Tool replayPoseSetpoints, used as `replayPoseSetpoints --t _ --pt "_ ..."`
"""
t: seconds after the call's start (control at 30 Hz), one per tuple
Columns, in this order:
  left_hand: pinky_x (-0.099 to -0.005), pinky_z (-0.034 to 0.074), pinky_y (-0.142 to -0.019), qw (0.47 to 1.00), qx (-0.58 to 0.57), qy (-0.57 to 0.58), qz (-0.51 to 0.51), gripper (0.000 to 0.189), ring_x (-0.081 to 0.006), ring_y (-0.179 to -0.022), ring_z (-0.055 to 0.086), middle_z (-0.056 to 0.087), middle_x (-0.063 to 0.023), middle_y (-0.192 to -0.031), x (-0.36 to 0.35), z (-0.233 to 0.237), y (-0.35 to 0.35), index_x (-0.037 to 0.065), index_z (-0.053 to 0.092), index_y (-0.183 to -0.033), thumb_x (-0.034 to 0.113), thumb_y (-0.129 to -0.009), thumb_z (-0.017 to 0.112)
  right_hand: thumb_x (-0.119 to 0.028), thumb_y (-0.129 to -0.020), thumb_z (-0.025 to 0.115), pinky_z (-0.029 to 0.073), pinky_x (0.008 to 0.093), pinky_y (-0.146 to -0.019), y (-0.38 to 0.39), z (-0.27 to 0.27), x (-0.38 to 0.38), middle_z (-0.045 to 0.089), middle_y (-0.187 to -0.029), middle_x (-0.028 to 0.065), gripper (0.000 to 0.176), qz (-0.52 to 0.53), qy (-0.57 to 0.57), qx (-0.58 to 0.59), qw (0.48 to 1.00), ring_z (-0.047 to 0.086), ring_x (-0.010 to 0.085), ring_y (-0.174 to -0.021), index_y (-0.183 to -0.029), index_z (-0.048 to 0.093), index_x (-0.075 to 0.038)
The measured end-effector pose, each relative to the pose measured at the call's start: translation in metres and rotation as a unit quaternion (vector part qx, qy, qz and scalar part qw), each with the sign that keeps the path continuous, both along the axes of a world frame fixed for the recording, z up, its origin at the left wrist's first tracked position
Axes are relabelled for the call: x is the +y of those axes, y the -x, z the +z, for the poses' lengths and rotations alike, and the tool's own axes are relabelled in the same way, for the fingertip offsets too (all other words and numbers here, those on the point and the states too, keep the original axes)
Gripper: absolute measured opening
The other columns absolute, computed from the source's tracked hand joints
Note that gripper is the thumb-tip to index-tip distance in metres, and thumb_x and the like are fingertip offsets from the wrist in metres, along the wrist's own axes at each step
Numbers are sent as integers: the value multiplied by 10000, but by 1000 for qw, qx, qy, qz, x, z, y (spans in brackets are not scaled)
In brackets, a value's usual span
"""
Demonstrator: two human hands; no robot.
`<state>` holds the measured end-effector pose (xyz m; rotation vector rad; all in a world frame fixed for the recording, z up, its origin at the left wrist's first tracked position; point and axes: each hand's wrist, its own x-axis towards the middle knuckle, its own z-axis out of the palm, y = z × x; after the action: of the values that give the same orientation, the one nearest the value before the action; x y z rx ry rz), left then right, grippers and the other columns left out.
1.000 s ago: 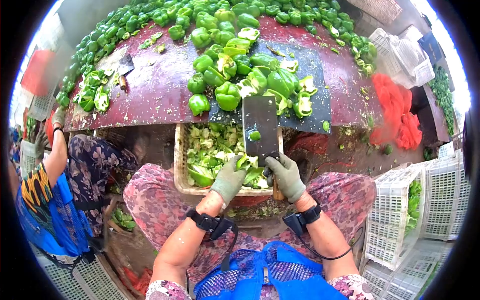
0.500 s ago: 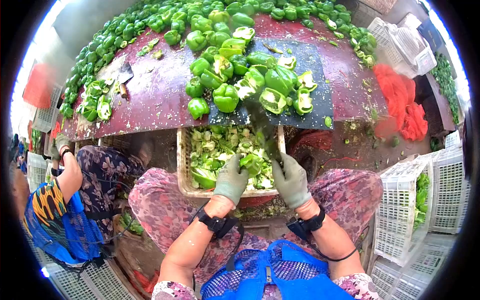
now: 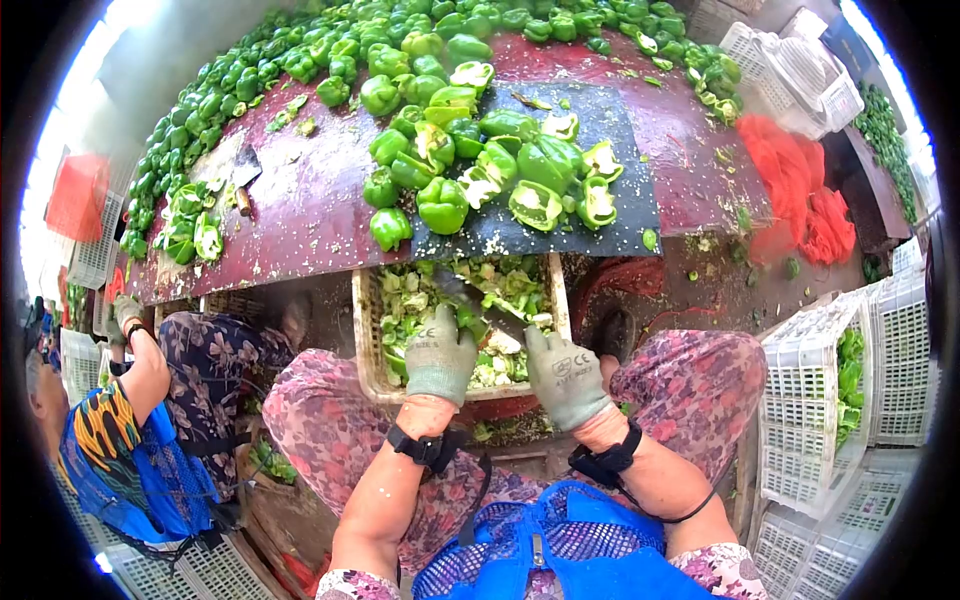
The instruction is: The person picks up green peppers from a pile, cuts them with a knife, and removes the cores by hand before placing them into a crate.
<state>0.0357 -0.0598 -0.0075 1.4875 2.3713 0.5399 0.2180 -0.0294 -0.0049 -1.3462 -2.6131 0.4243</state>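
My left hand (image 3: 442, 358), in a grey-green glove, is closed around a green pepper piece (image 3: 476, 328) over the crate (image 3: 366, 335). My gloved right hand (image 3: 567, 372) grips a knife (image 3: 470, 297), whose dark blade slants up and left across the crate toward my left hand. Below both hands lie chopped green and whitish pepper scraps (image 3: 400, 290) in the crate. Whole and cut green peppers (image 3: 443, 205) rest on the dark mat (image 3: 620, 190) at the table edge.
A big heap of green peppers (image 3: 240, 85) lines the back of the red table (image 3: 310, 220). Another knife (image 3: 245, 170) lies at left. Beside me sits a co-worker (image 3: 130, 430). Red netting (image 3: 825, 220) and white crates (image 3: 815, 400) are at right.
The knife has swung down from near upright to a low slant over the crate. My right hand has moved slightly left and down, and my left hand has shifted slightly left.
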Motion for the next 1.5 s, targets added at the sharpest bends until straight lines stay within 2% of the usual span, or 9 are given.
replayPoseSetpoints --t 0.13,0.2,0.33,0.6,0.87,0.93,1.07,1.2,1.5 --pt "-402 519 -743 994 -43 -101 8 340 -326 -828 657 665 -186 -993 -7 -3 13 -2 573 -1174 101 -851 589 -126 -887 564 489 380 -616 -11 -12 15 650 -806 126 185 -90 20 189 978 636 272 -705 -1035 611 -26" --pt "-355 531 -698 978 -148 -147 28 334 -261 -802 662 666 -145 -1007 -7 -26 25 1 561 -1198 89 -876 563 -136 -907 576 462 299 -569 -16 0 18 629 -771 34 185 -198 279 405 848 581 132 -635 -1040 610 -12" --pt "-293 545 -640 782 -584 -134 171 357 -175 -875 666 661 -111 -1034 -2 2 23 -10 532 -1238 80 -894 567 -165 -912 606 446 234 -477 -29 17 55 609 -761 28 256 -328 280 530 730 546 88 -550 -1116 581 -12" --pt "-285 509 -626 453 -869 -127 153 356 -220 -757 638 665 -126 -1011 -5 0 25 58 566 -1219 240 -916 520 -134 -911 568 512 308 -503 -113 -26 241 607 -726 69 99 -388 249 618 637 573 171 -557 -958 544 -50" --pt "-410 530 -931 490 -844 -212 51 359 -252 -1064 627 618 -127 -1157 4 17 14 39 509 -1261 177 -935 565 -186 -899 603 509 349 -810 -155 -58 287 661 -1026 166 399 -488 25 336 805 635 257 -889 -1221 533 38" --pt "-423 528 -930 538 -814 -198 94 335 -249 -1082 621 617 -116 -1163 7 18 8 44 509 -1260 150 -946 563 -207 -876 637 371 390 -1079 -98 -2 226 454 -1402 251 661 -342 3 448 826 448 308 -1303 -1411 356 60" --pt "-413 486 -964 567 -796 -196 83 341 -236 -1126 597 597 -100 -1247 8 10 -4 43 524 -1289 169 -974 493 -146 -890 653 457 310 -942 -16 43 110 547 -1281 150 480 -113 283 355 884 550 205 -1113 -1327 489 -35" --pt "-379 418 -1023 565 -805 -168 69 430 -206 -1189 546 576 -96 -1284 0 -11 -15 20 481 -1347 235 -974 473 -177 -893 674 491 267 -868 38 38 35 608 -1181 81 446 -50 444 430 784 584 129 -1018 -1287 519 -35" --pt "-471 366 -1083 457 -865 -178 101 694 -307 -1316 396 354 -181 -1458 -4 -5 -12 24 205 -1484 468 -988 403 67 -774 507 536 388 -770 28 86 25 631 -993 195 538 -57 -225 366 901 649 338 -865 -1309 457 41"
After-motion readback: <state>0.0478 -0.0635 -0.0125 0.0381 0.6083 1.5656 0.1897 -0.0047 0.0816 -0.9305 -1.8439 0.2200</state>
